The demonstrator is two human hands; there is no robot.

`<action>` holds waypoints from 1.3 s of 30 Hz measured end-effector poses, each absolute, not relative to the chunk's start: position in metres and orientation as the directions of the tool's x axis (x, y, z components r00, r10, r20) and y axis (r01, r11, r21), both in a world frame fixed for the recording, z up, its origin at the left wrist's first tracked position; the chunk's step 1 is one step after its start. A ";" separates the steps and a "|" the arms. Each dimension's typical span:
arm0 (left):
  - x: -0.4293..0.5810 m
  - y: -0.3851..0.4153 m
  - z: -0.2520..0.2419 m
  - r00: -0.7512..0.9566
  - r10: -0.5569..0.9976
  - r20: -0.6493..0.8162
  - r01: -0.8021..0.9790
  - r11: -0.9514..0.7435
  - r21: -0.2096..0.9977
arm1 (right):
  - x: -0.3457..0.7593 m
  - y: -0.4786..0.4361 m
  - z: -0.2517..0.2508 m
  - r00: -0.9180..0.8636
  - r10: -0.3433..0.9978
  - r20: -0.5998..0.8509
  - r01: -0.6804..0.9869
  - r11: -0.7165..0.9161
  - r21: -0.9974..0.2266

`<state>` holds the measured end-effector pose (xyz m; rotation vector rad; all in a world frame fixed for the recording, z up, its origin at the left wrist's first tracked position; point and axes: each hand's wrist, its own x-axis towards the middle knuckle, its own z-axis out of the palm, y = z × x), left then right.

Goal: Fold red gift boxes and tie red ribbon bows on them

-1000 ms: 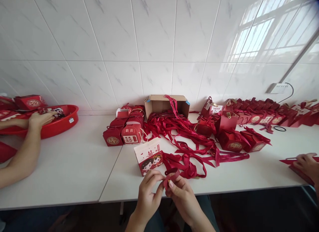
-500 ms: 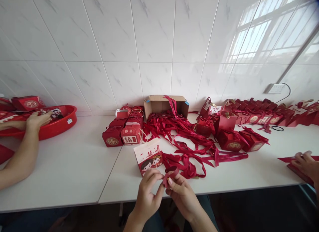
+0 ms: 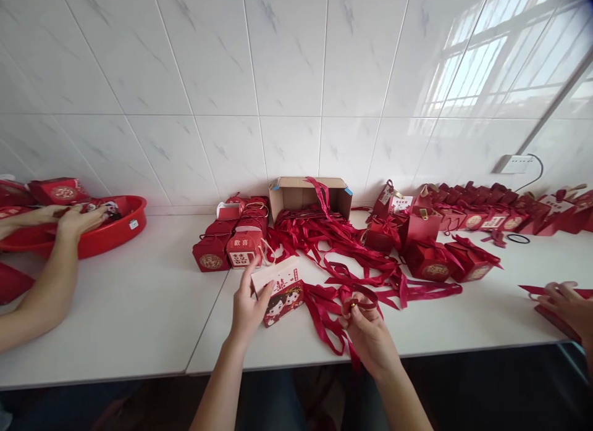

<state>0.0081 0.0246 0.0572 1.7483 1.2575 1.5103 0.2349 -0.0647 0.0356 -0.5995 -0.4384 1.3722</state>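
Observation:
My left hand (image 3: 248, 313) is at the left side of a small gift box (image 3: 287, 302) with a pale top and a red front printed with cartoon faces. Its thumb lies across the front, and the fingers reach round the left edge. In my right hand (image 3: 368, 338) a dark red strap (image 3: 368, 298) is pinched, bent into a loop, with a gold-coloured stud near the thumb. Loose red ribbons (image 3: 333, 332) lie on the table between and behind my hands.
A cardboard box (image 3: 310, 193) spills ribbons by the wall. Red gift boxes (image 3: 213, 252) stand at left, more boxes (image 3: 430, 258) at right. One person's hands work over a red basin (image 3: 134, 224); another person's hand (image 3: 565, 301) rests on a red box at the right edge.
My hands have moved apart. The left has let go of the strap and gone to the gift box; the right has carried the strap to the right over the ribbons.

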 end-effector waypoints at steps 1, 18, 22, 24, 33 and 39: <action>0.009 0.023 0.056 -0.033 0.883 0.468 0.335 -0.431 0.838 | 0.234 -0.065 0.036 0.154 0.987 -0.033 -0.753 0.096 -0.651; 0.037 -0.022 0.047 0.055 0.957 0.285 0.148 -0.290 0.946 | 0.195 -0.037 0.043 0.114 0.874 0.472 0.174 0.451 -0.876; 0.037 -0.027 0.047 0.093 0.951 0.293 0.139 -0.304 0.942 | 0.193 -0.036 0.038 0.111 0.848 0.518 0.246 0.482 -0.841; 0.037 -0.029 0.049 0.124 0.949 0.290 0.119 -0.305 0.945 | 0.193 -0.036 0.038 0.097 0.850 0.518 0.247 0.484 -0.839; 0.040 -0.037 0.054 0.177 0.916 0.359 0.037 -0.370 0.928 | 0.184 -0.037 0.037 0.229 0.818 0.527 0.169 0.500 -0.849; 0.040 -0.050 0.050 0.167 0.866 0.471 0.033 -0.482 0.875 | 0.180 -0.048 0.037 0.248 0.874 0.419 -0.128 0.458 -0.879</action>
